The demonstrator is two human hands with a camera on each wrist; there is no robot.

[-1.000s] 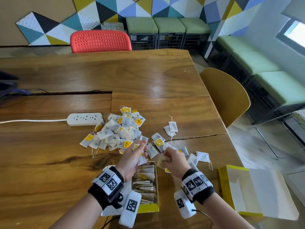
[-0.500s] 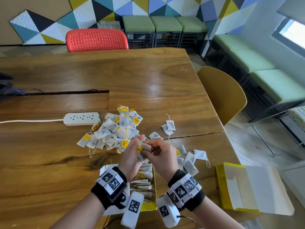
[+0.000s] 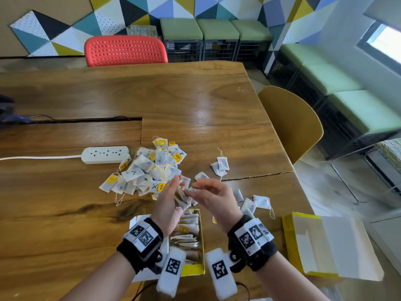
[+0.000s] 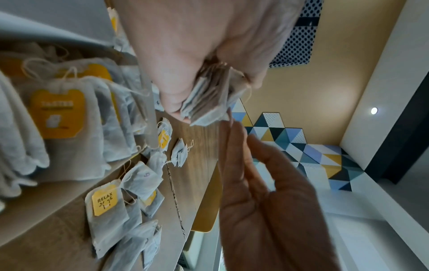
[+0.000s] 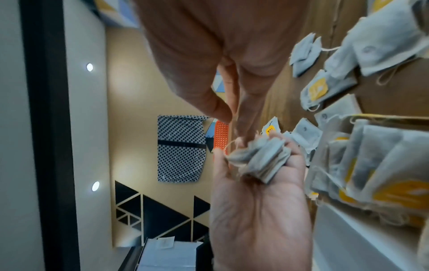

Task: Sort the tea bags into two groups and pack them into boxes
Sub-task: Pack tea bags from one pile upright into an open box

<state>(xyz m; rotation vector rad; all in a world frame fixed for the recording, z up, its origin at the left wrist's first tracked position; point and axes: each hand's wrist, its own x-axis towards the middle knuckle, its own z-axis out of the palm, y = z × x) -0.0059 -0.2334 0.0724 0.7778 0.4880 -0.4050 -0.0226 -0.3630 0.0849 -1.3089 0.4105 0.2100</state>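
The right hand has let go, fingers spread, leaving the stack pinched in the left hand, ready for the near box.

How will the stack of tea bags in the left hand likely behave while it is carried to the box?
The stack of tea bags looks soft and light, and the left hand pinches it easily. Loose strings may snag. The thin bags, fanned at one edge, could slip apart.

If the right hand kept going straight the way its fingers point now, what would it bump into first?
Most likely the small stack of white paper tea bags held in the left hand. The right hand points its relaxed fingers leftward at it, nearly touching; depth is uncertain.
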